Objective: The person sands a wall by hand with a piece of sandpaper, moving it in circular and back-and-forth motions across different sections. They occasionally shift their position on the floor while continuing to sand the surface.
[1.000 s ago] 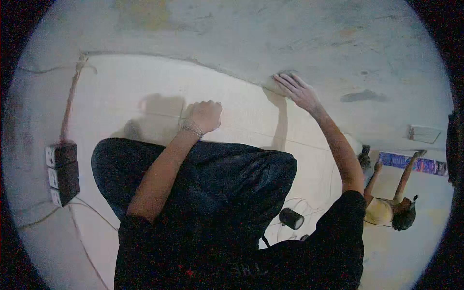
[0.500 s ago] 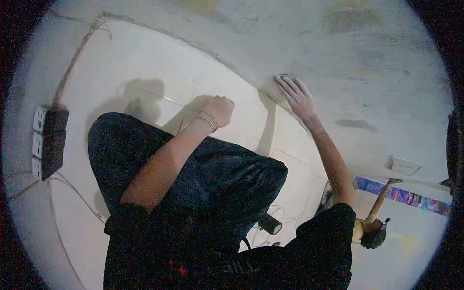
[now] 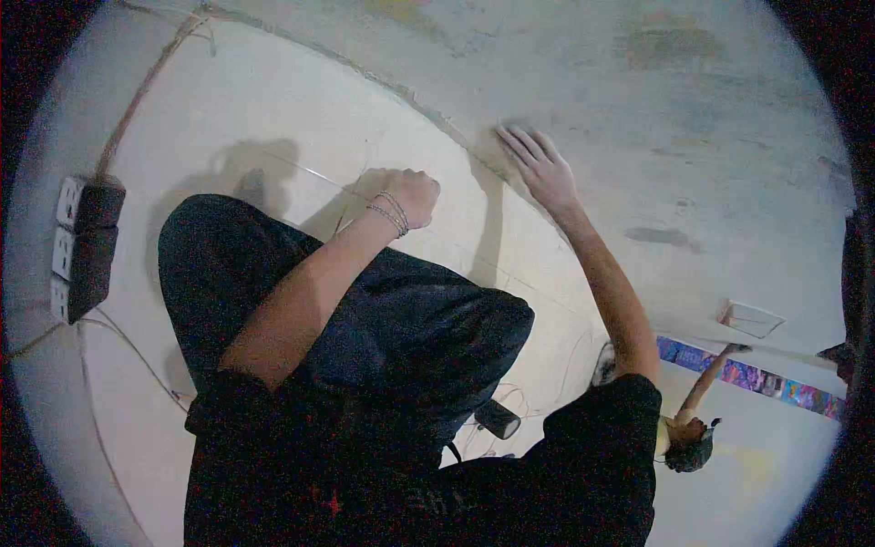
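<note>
My right hand lies against the grey, patchy wall, its fingers stretched out and pressed nearly flat. A dark patch shows along the fingertips, close to the seam where wall meets floor. Over my bent, dark-trousered leg, my left hand is closed in a fist above the pale floor, with nothing sticking out of it. Beaded bracelets circle that wrist.
Black-and-white power boxes with cables stand at the left. By my leg is a black cylinder among loose wires. At the lower right another person reaches up to the wall, near a colourful strip and a rectangular wall recess.
My right hand has slid a little up and to the left along the wall. My left fist stays closed in nearly the same place. The whole view has shifted slightly.
</note>
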{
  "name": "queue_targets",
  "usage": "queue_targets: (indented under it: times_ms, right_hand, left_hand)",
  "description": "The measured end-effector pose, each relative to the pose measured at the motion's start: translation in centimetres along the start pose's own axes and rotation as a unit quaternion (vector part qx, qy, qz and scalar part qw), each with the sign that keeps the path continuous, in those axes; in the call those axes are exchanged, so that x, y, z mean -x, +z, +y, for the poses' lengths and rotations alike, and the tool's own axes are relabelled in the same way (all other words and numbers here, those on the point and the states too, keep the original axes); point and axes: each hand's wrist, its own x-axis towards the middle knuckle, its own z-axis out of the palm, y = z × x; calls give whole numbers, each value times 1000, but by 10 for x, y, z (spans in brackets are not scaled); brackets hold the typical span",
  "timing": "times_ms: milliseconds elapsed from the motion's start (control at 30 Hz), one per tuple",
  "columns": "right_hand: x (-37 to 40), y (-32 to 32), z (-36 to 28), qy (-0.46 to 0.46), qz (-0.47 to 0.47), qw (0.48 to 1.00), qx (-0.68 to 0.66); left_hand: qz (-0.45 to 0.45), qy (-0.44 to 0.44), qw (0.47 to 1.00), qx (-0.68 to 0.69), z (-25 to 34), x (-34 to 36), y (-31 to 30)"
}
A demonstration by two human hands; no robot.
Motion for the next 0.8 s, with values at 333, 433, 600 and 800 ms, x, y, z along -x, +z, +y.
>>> queue_targets:
  times_ms: [333, 433, 600, 800]
  right_hand:
    - [-13, -3, 9, -22, -38, 998, -38]
    - [-108, -17, -8, -4, 83, 996, -9]
    - [-125, -30, -7, 5, 88, 996, -15]
    - [-3, 3, 0, 16, -22, 998, 57]
  left_hand:
    - [57, 34, 997, 43, 8, -9, 4]
    - [77, 24, 997, 4, 2, -39, 46]
    - [82, 26, 996, 15, 3, -22, 33]
    - [82, 40, 996, 23, 3, -27, 33]
